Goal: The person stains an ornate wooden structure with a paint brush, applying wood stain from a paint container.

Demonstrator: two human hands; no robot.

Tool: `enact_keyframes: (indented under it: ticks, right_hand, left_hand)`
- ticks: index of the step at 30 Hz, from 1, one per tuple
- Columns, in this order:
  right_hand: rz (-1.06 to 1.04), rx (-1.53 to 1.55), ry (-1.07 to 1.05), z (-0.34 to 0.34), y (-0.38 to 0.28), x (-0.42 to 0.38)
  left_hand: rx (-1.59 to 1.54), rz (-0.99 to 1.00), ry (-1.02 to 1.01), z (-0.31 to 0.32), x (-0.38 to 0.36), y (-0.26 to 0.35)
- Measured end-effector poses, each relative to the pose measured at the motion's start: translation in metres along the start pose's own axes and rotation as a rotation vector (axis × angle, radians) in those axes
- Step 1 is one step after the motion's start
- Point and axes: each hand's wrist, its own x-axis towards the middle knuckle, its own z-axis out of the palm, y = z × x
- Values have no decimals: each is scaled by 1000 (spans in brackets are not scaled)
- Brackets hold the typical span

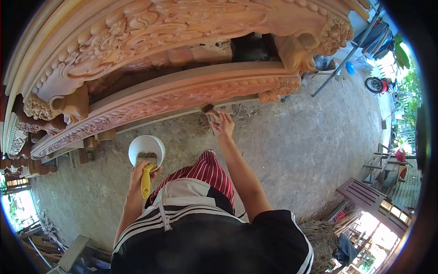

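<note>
A white tub point(154, 142) is in my left hand point(138, 174), whose fingers close round its near rim. A wide brush with a yellow handle point(146, 182) is at the same hand, its bristles inside the tub. My right hand point(223, 125) grips a smaller dark-bristled brush point(208, 109), its bristles pointing up and left, just below the lower carved rail. That carved wooden rail point(182, 97) runs across in front of me, beneath a larger carved wooden piece point(150, 34). Whether the bristles touch the wood I cannot tell.
Concrete floor point(292, 150) spreads below and to the right. A metal pole point(340, 66) slants at the upper right, with a motorbike wheel point(374, 85) beyond. A slatted wooden panel point(365, 196) stands at the right, and wood scraps point(48, 228) lie at the lower left.
</note>
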Motion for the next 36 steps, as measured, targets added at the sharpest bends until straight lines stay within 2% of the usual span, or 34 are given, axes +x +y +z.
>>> enact_keyframes:
  ticks: [1, 3, 7, 9, 11, 13, 16, 18, 20, 22, 23, 24, 25, 26, 28, 29, 31, 33, 34, 36]
  right_hand:
    - [2, -4, -3, -1, -1, 6]
    - [-430, 270, 199, -8, -6, 19]
    - [-430, 245, 125, -19, -7, 17]
    - [59, -225, 5, -17, -2, 7]
    - [-277, -75, 35, -39, -7, 31]
    - [-633, 241, 173, -52, -57, 31]
    - [-752, 413, 370, -81, -141, 35]
    - [-679, 478, 389, -103, -155, 55]
    - [-603, 545, 402, -132, -146, 87]
    - [-383, 357, 504, -164, -121, 124]
    - [-477, 403, 494, -174, -123, 127]
    - [-554, 438, 465, -181, -121, 128]
    - [-610, 331, 393, -167, -135, 102]
    - [-645, 341, 225, -164, -144, 101]
    - [-674, 63, 282, -134, -151, 93]
    - [-663, 50, 264, -117, -148, 78]
    - [-728, -215, 79, -81, -124, 32]
    - [-692, -441, -150, -75, -104, 3]
    - [-687, -451, -165, -68, -100, -4]
    - [-933, -344, 75, -57, -92, -18]
  left_hand:
    - [-4, 1, 3, -3, -1, 0]
    - [68, 39, -10, -11, -3, 0]
    - [57, 23, 37, -7, 0, -2]
    - [49, 19, 11, -4, 1, 0]
    - [76, 28, -28, -1, -1, 3]
    - [174, 89, 2, 1, -1, 2]
    - [127, 73, 31, 16, -3, -2]
    - [81, 42, 50, 19, -1, -5]
    - [126, 55, -40, 23, -1, -8]
    - [110, 44, -17, 32, 1, -11]
    - [85, 30, 16, 35, 1, -13]
    - [91, 5, -140, 23, 10, -16]
    - [164, 81, -119, 24, 5, -19]
    - [243, 159, -79, 30, -3, -20]
    - [214, 141, -5, 56, -14, -14]
    - [198, 142, 13, 56, -14, -11]
    - [118, 52, 20, 60, -9, -14]
    - [65, 80, 26, 66, -9, -17]
    - [46, 51, 9, 64, -9, -17]
    - [14, 20, 9, 54, -12, -17]
